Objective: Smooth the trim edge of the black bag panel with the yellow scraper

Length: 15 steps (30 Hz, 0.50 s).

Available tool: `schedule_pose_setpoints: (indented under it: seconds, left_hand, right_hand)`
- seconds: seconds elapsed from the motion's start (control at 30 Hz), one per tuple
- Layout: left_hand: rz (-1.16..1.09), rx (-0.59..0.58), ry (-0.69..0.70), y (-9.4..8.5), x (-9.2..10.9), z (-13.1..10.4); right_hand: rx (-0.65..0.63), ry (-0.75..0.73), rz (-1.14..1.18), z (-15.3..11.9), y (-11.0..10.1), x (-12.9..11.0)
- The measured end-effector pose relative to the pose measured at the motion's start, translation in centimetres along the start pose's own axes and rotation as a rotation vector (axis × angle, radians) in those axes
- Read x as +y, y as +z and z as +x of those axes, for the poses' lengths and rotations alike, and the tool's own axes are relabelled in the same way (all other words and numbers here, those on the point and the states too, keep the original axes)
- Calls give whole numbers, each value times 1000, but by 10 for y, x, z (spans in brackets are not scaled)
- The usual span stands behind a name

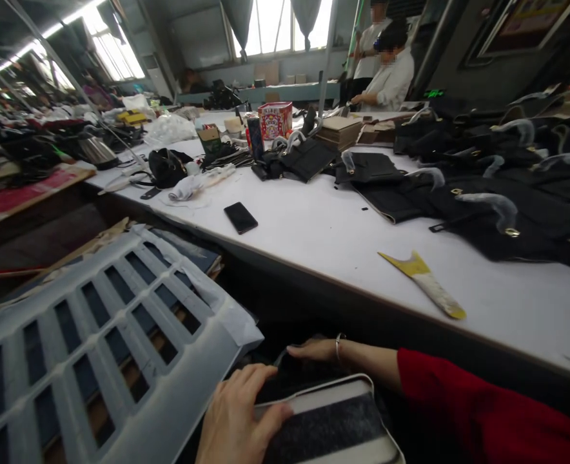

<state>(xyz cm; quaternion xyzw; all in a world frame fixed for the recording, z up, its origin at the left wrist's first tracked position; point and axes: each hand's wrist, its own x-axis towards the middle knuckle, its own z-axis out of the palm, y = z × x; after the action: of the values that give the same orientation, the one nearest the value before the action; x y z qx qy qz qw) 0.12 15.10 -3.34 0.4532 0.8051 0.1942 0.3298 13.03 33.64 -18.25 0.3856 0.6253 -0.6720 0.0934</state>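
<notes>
At the bottom centre, my left hand (pixel 241 412) grips the edge of a black and white bag piece (pixel 328 425), its thumb on the near face and its fingers over the far edge. The piece has a pale rim and a broad black band between white strips. Just beyond it, my right hand (pixel 314 350), with a bracelet at the wrist, is closed on dark material (pixel 281 358) below the table edge. Shadow and the piece hide most of its fingers. Whether this material belongs to the same piece, I cannot tell.
A grey slatted plastic crate (pixel 178 367) stands close on the left. The white table (pixel 304 225) carries a phone (pixel 240 218), a yellow taped tool (pixel 425 283) and several black bags (pixel 521 206). A red box (pixel 275 120) stands farther back. Two people (pixel 386 71) are behind the table.
</notes>
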Motion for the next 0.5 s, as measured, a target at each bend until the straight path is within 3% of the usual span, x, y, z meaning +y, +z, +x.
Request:
schedule_pose_setpoints:
  seconds: [0.07,0.17,0.33,0.43,0.5]
  left_hand:
    - [-12,-6,-50,-1,-4,0]
    - [2,2,-67,0,-7,2]
    - [11,15,-45,3,-7,1]
    - [15,26,-36,4,-6,-2]
    - [6,24,-38,3,-5,-3]
  right_hand:
    - [-96,11,-138,10,0,-8]
    - [-166,-109,-311,8,-5,-37]
    - [-328,-417,-488,-51,-9,-101]
    - [-338,-742,-834,-87,0,-122]
    - [-357,-865,-1080,-97,8,-126]
